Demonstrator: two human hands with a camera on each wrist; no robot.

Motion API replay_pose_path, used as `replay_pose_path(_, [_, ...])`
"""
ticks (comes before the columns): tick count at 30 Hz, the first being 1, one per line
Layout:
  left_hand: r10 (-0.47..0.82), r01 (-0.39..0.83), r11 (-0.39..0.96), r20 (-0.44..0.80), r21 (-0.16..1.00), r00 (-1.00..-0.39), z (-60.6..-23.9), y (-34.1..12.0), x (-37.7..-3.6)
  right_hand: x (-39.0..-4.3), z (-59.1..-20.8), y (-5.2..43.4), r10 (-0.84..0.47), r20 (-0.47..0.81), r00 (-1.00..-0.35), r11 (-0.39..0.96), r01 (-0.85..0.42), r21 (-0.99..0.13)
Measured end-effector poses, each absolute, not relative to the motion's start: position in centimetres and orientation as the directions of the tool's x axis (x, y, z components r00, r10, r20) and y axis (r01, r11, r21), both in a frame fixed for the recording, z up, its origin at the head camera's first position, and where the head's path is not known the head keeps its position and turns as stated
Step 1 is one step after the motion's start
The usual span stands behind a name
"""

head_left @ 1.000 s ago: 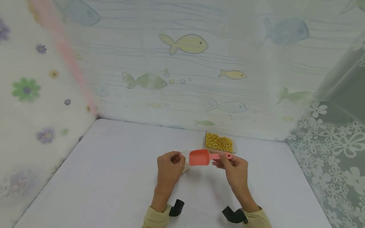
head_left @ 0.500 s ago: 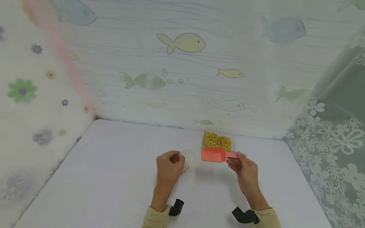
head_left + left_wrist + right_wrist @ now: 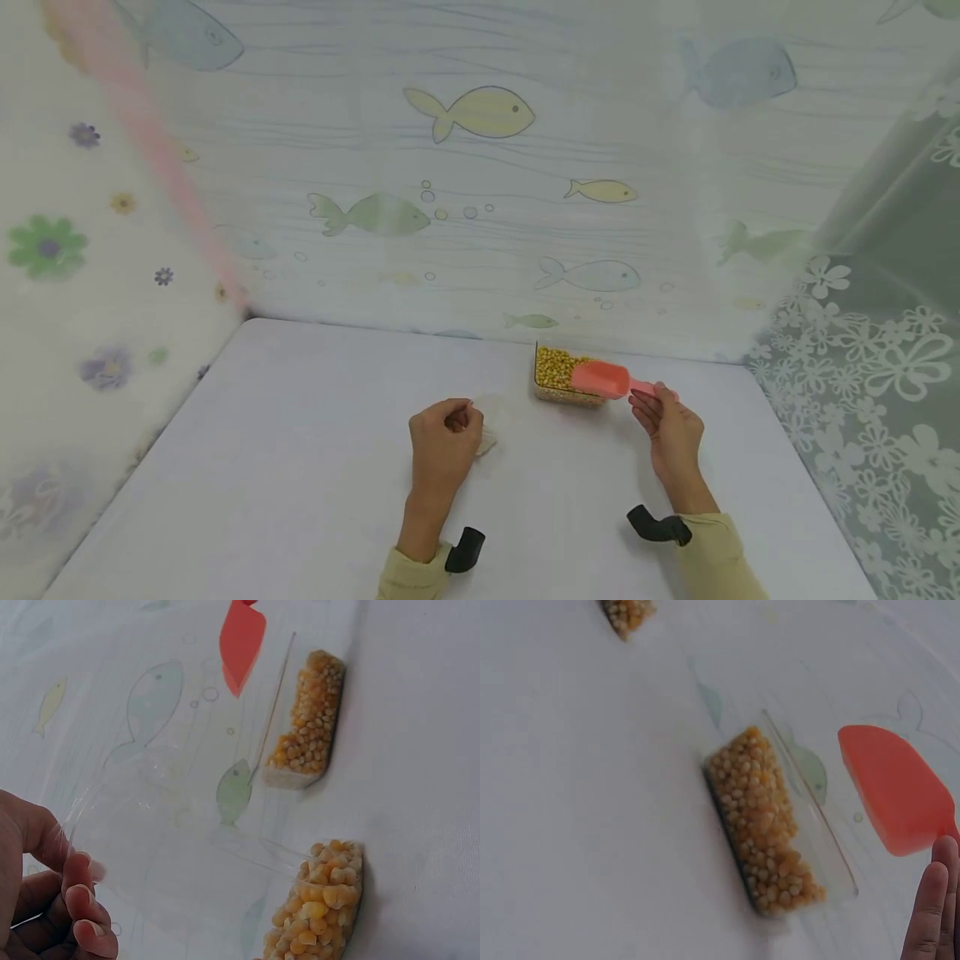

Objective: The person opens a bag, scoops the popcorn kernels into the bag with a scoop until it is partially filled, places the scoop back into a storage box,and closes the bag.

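Observation:
My left hand (image 3: 456, 418) pinches the rim of a small clear container (image 3: 487, 433) standing on the white table (image 3: 300, 467). In the left wrist view the fingers (image 3: 79, 900) hold its transparent edge, and corn kernels (image 3: 322, 900) lie at its bottom. My right hand (image 3: 651, 402) grips the handle of a pink scoop (image 3: 600, 379). The scoop is tilted over a clear box of corn kernels (image 3: 557, 373) near the back wall. In the right wrist view the scoop (image 3: 896, 791) hovers just beyond the box (image 3: 769, 825), apart from the kernels.
Translucent curtains printed with fish and flowers close in the table at the back (image 3: 465, 208), left (image 3: 67, 250) and right (image 3: 870, 358). Bare tabletop stretches to the left of my hands and towards the near edge.
My right hand has carried the pink scoop from beside the left hand's container to the right and back, over the corn box. The left hand has stayed where it was.

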State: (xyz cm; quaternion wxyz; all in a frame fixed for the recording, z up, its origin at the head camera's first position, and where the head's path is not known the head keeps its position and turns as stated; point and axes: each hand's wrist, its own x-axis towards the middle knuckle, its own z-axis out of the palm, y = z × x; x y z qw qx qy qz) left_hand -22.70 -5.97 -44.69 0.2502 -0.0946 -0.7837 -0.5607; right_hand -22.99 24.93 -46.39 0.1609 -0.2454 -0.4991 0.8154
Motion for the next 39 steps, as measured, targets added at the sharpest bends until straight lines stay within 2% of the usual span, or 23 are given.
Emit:
replay_pose_path(12, [-0.137, 0.412, 0.338, 0.478, 0.846, -0.868, -44.7, -6.3, -22.7, -26.7, -46.7, 26.1, 0.589, -0.161, -0.792, -0.296, -0.026, -0.955])
replay_pose_path(22, [-0.143, 0.366, 0.325, 0.428, 0.872, -0.893, -44.4, -6.2, -22.5, -27.7, -47.2, 25.5, 0.618, 0.041, -0.785, -0.002, -0.054, -0.999])
replay_pose_path(28, [-0.145, 0.368, 0.327, 0.431, 0.870, -0.890, -44.3, -6.3, -22.5, -28.2, -47.1, 24.7, 0.569, 0.172, -0.805, 0.168, -0.091, -0.982])
replay_pose_path(33, [-0.143, 0.376, 0.326, 0.438, 0.867, -0.887, -44.4, -6.3, -22.5, -28.4, -46.8, 24.4, 0.514, 0.122, -0.849, 0.172, -0.038, -0.984])
replay_pose_path(39, [-0.142, 0.379, 0.323, 0.440, 0.867, -0.887, -44.2, -6.4, -22.5, -28.4, -46.4, 24.7, 0.430, -0.076, -0.900, 0.055, 0.110, -0.992])
